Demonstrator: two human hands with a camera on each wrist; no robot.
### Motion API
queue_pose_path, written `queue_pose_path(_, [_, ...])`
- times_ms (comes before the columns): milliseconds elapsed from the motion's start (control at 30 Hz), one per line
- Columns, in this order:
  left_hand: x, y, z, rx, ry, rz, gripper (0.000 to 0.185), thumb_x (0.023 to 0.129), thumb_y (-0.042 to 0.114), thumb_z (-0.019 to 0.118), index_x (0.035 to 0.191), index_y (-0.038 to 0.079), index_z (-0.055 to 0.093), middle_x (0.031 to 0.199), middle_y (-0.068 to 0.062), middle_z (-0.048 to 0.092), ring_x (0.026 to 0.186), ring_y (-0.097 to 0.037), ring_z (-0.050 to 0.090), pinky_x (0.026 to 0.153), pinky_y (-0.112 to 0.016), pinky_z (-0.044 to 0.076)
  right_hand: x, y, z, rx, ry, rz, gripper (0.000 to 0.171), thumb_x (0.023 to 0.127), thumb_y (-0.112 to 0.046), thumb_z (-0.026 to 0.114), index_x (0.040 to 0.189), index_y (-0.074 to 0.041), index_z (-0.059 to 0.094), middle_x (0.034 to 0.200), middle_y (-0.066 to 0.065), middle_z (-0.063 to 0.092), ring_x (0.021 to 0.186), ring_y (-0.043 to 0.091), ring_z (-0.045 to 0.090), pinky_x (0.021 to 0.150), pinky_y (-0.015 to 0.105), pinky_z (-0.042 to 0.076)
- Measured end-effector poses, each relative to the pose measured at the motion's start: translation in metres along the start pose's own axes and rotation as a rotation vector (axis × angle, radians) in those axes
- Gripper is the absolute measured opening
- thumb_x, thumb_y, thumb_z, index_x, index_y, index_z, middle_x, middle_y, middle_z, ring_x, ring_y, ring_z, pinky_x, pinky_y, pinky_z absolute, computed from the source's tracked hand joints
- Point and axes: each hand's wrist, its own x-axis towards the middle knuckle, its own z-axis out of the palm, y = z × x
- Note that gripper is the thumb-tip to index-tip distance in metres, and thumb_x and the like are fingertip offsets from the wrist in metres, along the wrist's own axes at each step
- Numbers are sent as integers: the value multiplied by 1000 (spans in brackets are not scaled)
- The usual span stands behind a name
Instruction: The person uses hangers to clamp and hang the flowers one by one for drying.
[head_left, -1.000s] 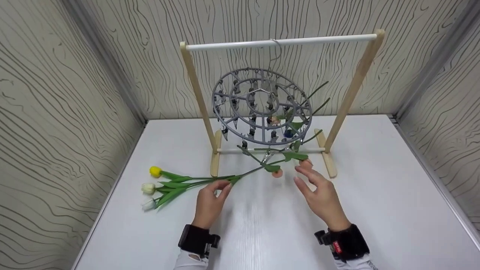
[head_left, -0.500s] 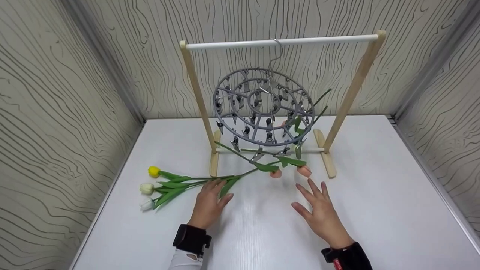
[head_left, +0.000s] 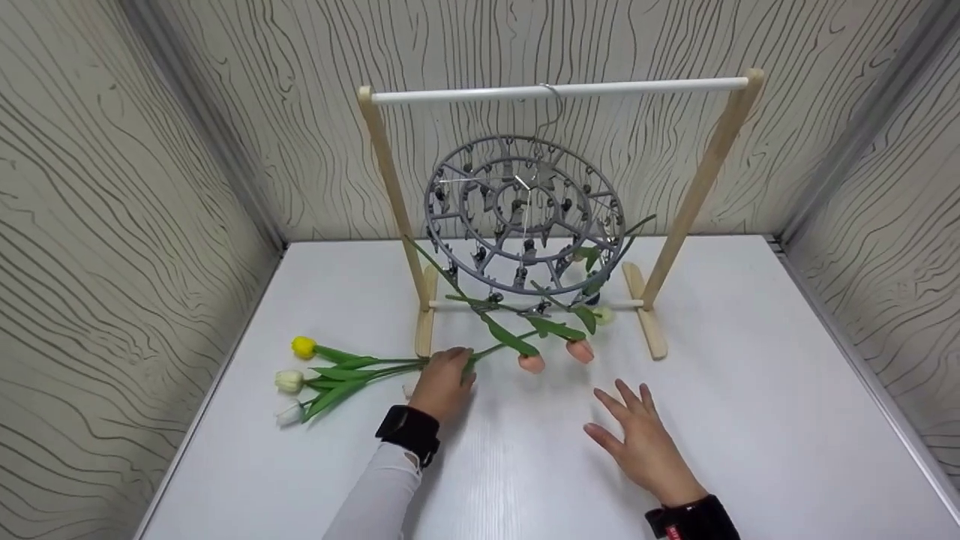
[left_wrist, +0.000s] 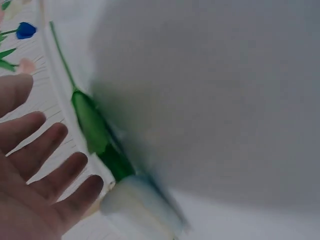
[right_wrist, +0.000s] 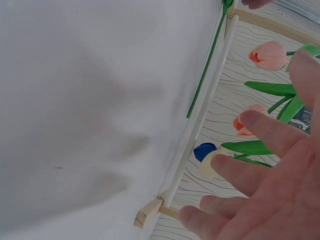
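My left hand [head_left: 444, 382] reaches over the stems of tulips lying on the table. In the left wrist view its fingers are loosely extended beside a whitish tulip [left_wrist: 142, 205] with a green stem. To the left lie a yellow tulip [head_left: 304, 347], a cream tulip [head_left: 289, 381] and a white tulip [head_left: 290, 412]. My right hand [head_left: 645, 450] hovers with spread fingers, holding nothing, in front of the hanging flowers. Head down from a round grey clip hanger [head_left: 523, 290] hang pink tulips [head_left: 531, 364], a pale tulip [head_left: 603, 316] and a blue tulip [right_wrist: 204, 151].
The hanger hooks onto the white top bar [head_left: 465, 94] of a rack with wooden posts [head_left: 701, 176]. Several small clips dangle from its rings. Wood-grain panels [head_left: 322, 60] close in the back and sides of the white table [head_left: 750, 360].
The hanger has turned, carrying the pink tulips leftward and bringing a pale one into sight. My right hand has drawn back from them and spread its fingers. My left hand has shifted right along the stems.
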Motion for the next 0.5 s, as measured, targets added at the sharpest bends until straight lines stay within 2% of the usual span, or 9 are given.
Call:
queue_pose_path(100, [8, -1, 9, 69, 34, 22, 36, 96, 10, 68, 130, -3, 66, 125, -19, 68, 115, -40, 61, 100, -52, 50, -1, 1, -1, 0, -8, 12, 60, 96, -41, 70, 143, -5, 59, 157, 33, 35, 146, 62, 13, 110, 75, 26])
queue_pose_path(267, [11, -2, 22, 257, 112, 55, 21, 93, 13, 72, 113, 6, 75, 106, -11, 72, 104, -35, 62, 86, -54, 51, -3, 2, -3, -3, -4, 9, 57, 96, -40, 71, 139, -3, 62, 154, 33, 39, 145, 63, 15, 110, 75, 25])
queue_pose_path(400, [11, 1, 27, 354, 161, 122, 5, 90, 13, 74, 93, 12, 78, 89, -8, 70, 93, -32, 60, 81, -51, 48, -4, 3, -6, 4, 1, 22, 54, 96, -37, 71, 137, -3, 63, 153, 32, 41, 145, 63, 15, 112, 74, 23])
queue_pose_path(500, [11, 5, 26, 399, 172, 175, 6, 86, 11, 75, 81, 13, 77, 80, -6, 67, 86, -29, 59, 79, -50, 47, -6, 3, -10, 13, 13, 32, 52, 96, -36, 72, 136, -3, 64, 152, 31, 43, 147, 61, 14, 113, 73, 23])
